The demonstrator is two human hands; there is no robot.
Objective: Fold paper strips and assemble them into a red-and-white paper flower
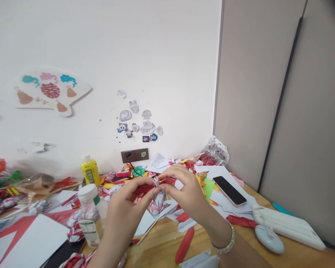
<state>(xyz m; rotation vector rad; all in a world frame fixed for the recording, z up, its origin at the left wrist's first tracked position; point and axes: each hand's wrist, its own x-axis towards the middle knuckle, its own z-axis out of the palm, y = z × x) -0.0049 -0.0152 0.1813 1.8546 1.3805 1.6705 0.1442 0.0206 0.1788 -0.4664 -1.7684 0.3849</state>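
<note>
Near the middle of the view, both my hands meet over the cluttered table. My left hand (123, 208) pinches a small white-and-red folded paper piece (156, 181) between thumb and forefinger. From the other side, my right hand (185, 186) grips the same piece with its fingertips; a beaded bracelet (227, 238) circles that wrist. Just beneath the fingers is a larger red-and-white folded paper shape (156, 205); whether it joins the held piece I cannot tell. Left of my left hand stands a clear jar with a white lid (88, 191).
A yellow bottle (89, 170) stands by the wall. To the right lie a phone (230, 191), a white lamp-like device (290, 225) and a crinkled plastic bag (216, 150). White sheets (44, 240), a thin stick (147, 231) and a red paper strip (184, 245) lie on the wooden table (156, 253).
</note>
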